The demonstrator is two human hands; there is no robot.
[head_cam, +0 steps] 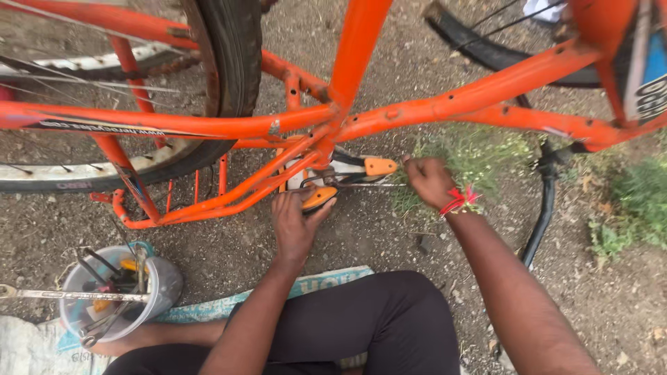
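1. Head view, middle of the frame: the left hand [295, 223] cups the lower orange pedal [318, 198] from below, its grip closed around the pedal. The right hand [429, 180] sits just right of it, fingers pinched on the end of a thin metal tool [368, 184] that runs leftward toward the crank area; what kind of tool it is I cannot tell.

2. Progress, as a judgement: the work at the pedal and crank looks mid-way. Both pedals remain on the bicycle, the second pedal [380, 166] just above and right of the first, and nothing lies detached on the ground near the hands.

3. The orange bicycle frame [417, 107] spans the upper half of the frame, upside down by the look of it, its paint chipped and rusty in spots. A worn tyre [233, 62] stands upper left.

4. Lower left: a clear plastic tub [114, 295] holding assorted tools sits on a woven sack [28, 347], with a long spanner [69, 294] laid across its rim.

5. A red thread [460, 200] is tied around the right wrist.
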